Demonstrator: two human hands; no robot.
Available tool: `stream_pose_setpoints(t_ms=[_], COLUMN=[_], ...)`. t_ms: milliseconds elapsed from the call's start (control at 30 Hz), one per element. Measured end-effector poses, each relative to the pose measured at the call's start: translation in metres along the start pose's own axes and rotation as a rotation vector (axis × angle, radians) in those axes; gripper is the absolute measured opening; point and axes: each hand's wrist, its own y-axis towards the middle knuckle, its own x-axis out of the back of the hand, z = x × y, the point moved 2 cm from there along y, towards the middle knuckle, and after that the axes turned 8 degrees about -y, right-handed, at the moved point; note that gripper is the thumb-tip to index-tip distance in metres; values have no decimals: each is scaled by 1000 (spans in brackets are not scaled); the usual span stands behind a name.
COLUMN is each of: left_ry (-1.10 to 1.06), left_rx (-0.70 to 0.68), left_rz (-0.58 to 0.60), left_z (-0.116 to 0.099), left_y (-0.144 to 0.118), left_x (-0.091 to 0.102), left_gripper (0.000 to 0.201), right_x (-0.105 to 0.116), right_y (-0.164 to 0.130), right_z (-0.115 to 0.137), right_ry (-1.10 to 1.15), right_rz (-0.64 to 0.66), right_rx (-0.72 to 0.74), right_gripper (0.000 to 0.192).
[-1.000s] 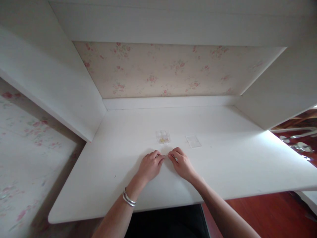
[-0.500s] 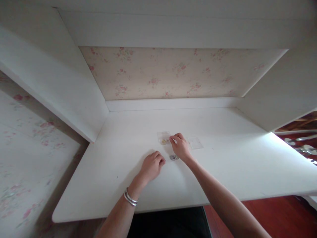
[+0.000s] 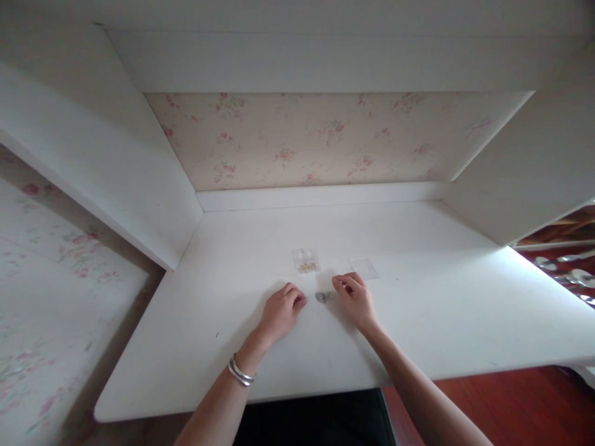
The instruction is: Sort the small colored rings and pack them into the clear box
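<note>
A small clear plastic box (image 3: 299,254) with compartments stands on the white desk. Little yellowish pieces (image 3: 307,267) lie in its near part, too small to name. A few small grey, coin-like pieces (image 3: 321,297) sit on the desk between my hands. My left hand (image 3: 282,311) rests on the desk left of them, fingers curled together; whatever it may hold is hidden. To their right is my right hand (image 3: 356,298), thumb and forefinger pinched together; I cannot make out anything between the tips. Behind it lies a flat clear lid (image 3: 366,268).
The white desk (image 3: 223,260) has side panels (image 3: 153,192) left and right and a low ledge (image 3: 320,196) along the back. Its front edge runs close to my forearms. A dark seat (image 3: 316,418) is below. A small dark sliver (image 3: 217,334) lies at left.
My right hand has drawn back from the clear box, toward me and to the right, uncovering the box and the grey pieces. My left hand has stayed nearly in place.
</note>
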Motion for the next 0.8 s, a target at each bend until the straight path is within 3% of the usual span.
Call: stream_pose_setpoints(t_ms=[300, 533, 800], left_ry=[-104, 52, 187], left_rx=[30, -35, -18], left_rz=[-156, -222, -218], left_z=[-5, -29, -25], left_y=[18, 57, 88], left_x=[-7, -12, -17], left_gripper=[17, 13, 15], right_x=[-1, 0, 4], right_y=[-16, -13, -9], right_z=[-4, -8, -6], right_ry=[24, 30, 26], right_rz=[-7, 9, 29], right_rx=[3, 17, 35], right_gripper=[31, 29, 28])
